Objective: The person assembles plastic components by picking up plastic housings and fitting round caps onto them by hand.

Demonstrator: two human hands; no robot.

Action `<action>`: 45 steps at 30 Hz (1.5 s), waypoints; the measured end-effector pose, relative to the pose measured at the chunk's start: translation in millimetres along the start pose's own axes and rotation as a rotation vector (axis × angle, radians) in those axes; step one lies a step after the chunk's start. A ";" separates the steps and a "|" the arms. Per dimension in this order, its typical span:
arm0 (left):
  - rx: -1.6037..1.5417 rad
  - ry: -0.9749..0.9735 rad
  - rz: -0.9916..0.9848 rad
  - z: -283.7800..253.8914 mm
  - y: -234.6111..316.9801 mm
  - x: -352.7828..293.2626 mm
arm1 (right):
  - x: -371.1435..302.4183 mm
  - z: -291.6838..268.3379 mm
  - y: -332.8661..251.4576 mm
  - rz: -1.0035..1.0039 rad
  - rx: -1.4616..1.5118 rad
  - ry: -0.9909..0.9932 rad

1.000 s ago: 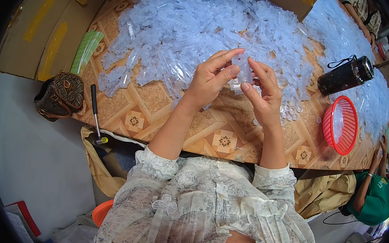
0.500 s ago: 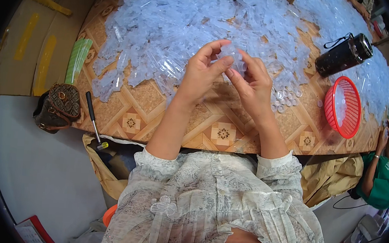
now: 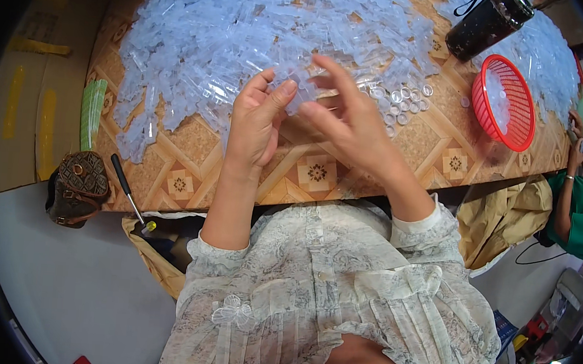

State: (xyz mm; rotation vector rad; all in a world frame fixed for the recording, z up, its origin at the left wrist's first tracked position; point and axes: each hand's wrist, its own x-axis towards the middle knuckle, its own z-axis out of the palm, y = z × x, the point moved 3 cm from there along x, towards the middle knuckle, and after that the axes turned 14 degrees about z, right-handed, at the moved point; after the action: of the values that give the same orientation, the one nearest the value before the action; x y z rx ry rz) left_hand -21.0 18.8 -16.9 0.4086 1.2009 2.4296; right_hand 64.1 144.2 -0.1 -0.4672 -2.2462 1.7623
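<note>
My left hand (image 3: pixel 255 121) is closed, its thumb and fingers pinching a small clear plastic piece (image 3: pixel 303 86) whose exact shape I cannot make out. Just to the right, my right hand (image 3: pixel 359 127) has its fingers apart and slightly blurred, and it seems to hold nothing. Both hands are raised over the table's patterned cover (image 3: pixel 368 162). Beyond them spreads a large heap of thin clear plastic pieces (image 3: pixel 214 39). Several small round clear caps (image 3: pixel 404 103) lie beside my right hand.
At the right stand a red plastic basket (image 3: pixel 530 125) with pale clear pieces inside and a black flask (image 3: pixel 485 27). A black-handled tool (image 3: pixel 122 175), a brown handbag (image 3: pixel 80 182) and a cardboard box (image 3: pixel 29 100) are at the left. A green-shirted person (image 3: pixel 580 215) works at far right.
My hands have come apart: the left keeps the clear piece, while the right has opened its fingers and drawn away. The view has shifted, so the table sits higher and tilted.
</note>
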 end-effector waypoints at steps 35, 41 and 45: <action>1.107 -0.569 0.056 6.2 22.0 11.2 | 32.6 -32.7 11.8 -0.144 -0.286 -0.297; 1.135 -0.696 0.031 -6.2 13.5 17.2 | 32.6 -32.7 32.2 0.200 -0.265 -0.335; 1.335 -0.757 0.267 -5.0 10.6 9.0 | 25.4 -31.6 28.8 0.119 -0.384 -0.287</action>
State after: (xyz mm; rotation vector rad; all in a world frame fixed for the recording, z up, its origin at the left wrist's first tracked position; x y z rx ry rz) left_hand -33.4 13.7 -10.5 1.6951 2.2024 0.9890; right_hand 55.8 188.8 -20.5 -0.4513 -2.8338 1.5297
